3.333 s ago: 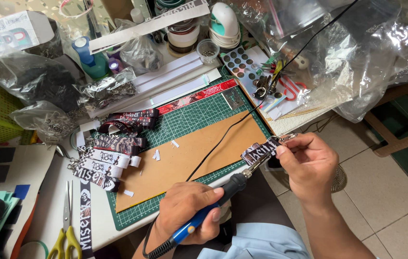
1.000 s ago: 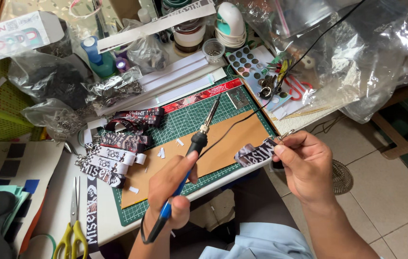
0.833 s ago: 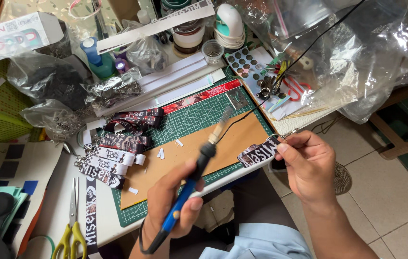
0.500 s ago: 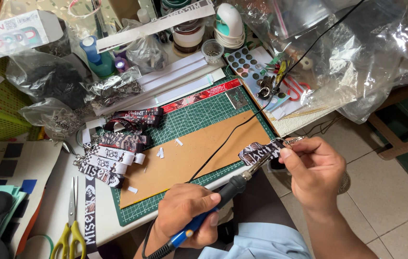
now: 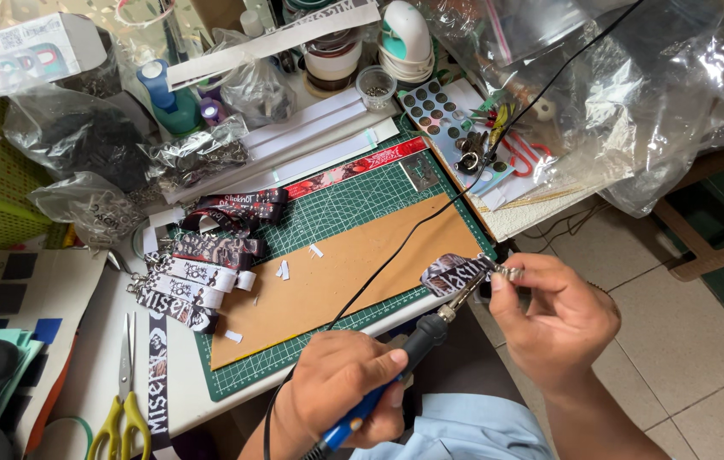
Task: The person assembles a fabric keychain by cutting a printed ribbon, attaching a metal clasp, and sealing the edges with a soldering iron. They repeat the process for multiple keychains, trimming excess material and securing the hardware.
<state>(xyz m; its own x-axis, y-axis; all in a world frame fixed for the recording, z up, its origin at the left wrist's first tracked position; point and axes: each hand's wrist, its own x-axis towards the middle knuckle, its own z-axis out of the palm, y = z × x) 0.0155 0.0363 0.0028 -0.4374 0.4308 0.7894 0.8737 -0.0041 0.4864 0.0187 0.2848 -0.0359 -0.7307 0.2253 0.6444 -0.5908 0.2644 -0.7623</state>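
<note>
Printed strap piece (image 5: 454, 274) held out past the front edge of the surface (image 5: 106, 375), above the tiled floor (image 5: 686, 341), pinched at its metal clasp end by the right hand (image 5: 554, 311). Thin, soft and light by the look of it; likely to flop and twist unless kept taut, so best held at the stiff metal end (image 5: 508, 273), as here. Left hand (image 5: 341, 393) wrapped tight round the blue-and-black handle of a corded hot-tip tool (image 5: 405, 358), tip meeting the strap's lower edge. Tool rigid, light, probably hot at the tip; safe hold only on the handle.

Exact contact point between tip and strap too small to make out. Clasp mostly covered by fingertips. Handle's lower end cut off at the bottom edge. Contents of the clear bags (image 5: 634, 102) unreadable.
</note>
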